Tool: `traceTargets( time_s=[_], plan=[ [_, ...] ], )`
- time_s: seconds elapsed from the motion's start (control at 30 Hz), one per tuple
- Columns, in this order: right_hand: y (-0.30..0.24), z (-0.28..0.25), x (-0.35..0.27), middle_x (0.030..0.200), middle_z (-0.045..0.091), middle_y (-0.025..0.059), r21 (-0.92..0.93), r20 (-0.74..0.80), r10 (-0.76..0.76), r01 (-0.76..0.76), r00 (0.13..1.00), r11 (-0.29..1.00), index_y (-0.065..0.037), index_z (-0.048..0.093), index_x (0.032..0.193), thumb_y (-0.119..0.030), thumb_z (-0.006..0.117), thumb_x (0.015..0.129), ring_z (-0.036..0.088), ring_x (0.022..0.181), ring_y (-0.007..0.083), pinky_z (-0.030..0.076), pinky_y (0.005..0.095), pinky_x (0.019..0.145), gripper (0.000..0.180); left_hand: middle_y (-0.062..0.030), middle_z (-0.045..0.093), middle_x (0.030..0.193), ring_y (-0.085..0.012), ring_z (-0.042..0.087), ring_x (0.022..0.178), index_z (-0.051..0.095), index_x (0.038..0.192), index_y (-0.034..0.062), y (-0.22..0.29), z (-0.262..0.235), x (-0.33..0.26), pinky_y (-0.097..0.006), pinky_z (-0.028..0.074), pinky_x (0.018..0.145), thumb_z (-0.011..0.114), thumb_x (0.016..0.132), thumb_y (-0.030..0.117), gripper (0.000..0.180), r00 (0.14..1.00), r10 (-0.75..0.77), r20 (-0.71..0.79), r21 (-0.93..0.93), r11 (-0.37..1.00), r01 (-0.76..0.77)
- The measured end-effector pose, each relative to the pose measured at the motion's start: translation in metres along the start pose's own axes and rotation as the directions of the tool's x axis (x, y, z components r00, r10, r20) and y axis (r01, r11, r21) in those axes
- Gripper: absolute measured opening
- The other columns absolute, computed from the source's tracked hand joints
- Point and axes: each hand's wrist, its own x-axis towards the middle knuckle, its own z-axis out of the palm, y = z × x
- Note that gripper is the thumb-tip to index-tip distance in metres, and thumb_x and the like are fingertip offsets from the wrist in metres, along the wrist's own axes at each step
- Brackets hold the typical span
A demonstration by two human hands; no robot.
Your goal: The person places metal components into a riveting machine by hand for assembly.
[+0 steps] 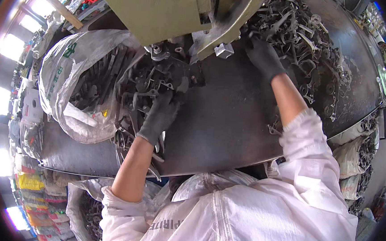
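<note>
My left hand [161, 114], in a dark glove, rests on a heap of dark metal parts [146, 83] in front of the green press machine [165, 9]; its thumb touches a part near the press tooling [158, 52]. Whether the fingers grip a part I cannot tell. My right hand [263, 56], also gloved, reaches up into a large pile of loose metal stampings [306, 39] on the right of the dark steel table [228, 123]; its fingertips are buried among the pieces.
An open white woven sack [66, 80] holding flat metal pieces lies on the table at left. Another sack [84, 202] with parts sits below the table's front edge. More sacks and scrap [355, 163] stand at right. Bright windows line the far left.
</note>
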Motion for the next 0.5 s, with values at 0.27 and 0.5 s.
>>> traceTargets(
  time_s=[0.27, 0.5],
  plan=[
    [-0.048, -0.021, -0.099, 0.087, 0.061, 0.0204, 0.513, 0.023, 0.156, -0.146, 0.987, 0.846, -0.002, 0.049, 0.115, -0.017, 0.059, 0.080, 0.062, 0.079, 0.0305, 0.047, 0.0375, 0.072, 0.039, -0.0078, 0.059, 0.081, -0.0157, 0.058, 0.071, 0.054, 0.104, 0.0006, 0.095, -0.021, 0.017, -0.030, 0.047, 0.063, 0.048, 0.091, 0.030, 0.032, 0.939, -0.344, -0.010, -0.330, 0.888, 0.321],
    [-0.043, -0.024, -0.065, 0.088, 0.059, 0.0074, 0.712, -0.240, 0.230, 0.009, 0.943, 0.702, -0.001, 0.048, 0.114, -0.006, 0.049, 0.088, 0.057, 0.072, 0.0132, 0.046, 0.0256, 0.065, 0.027, -0.0073, 0.059, 0.084, -0.0129, 0.058, 0.075, 0.051, 0.110, -0.0014, 0.099, -0.029, 0.018, -0.025, 0.047, 0.063, 0.048, 0.091, 0.033, 0.039, 0.915, -0.394, 0.084, -0.469, 0.795, 0.386]
  ],
)
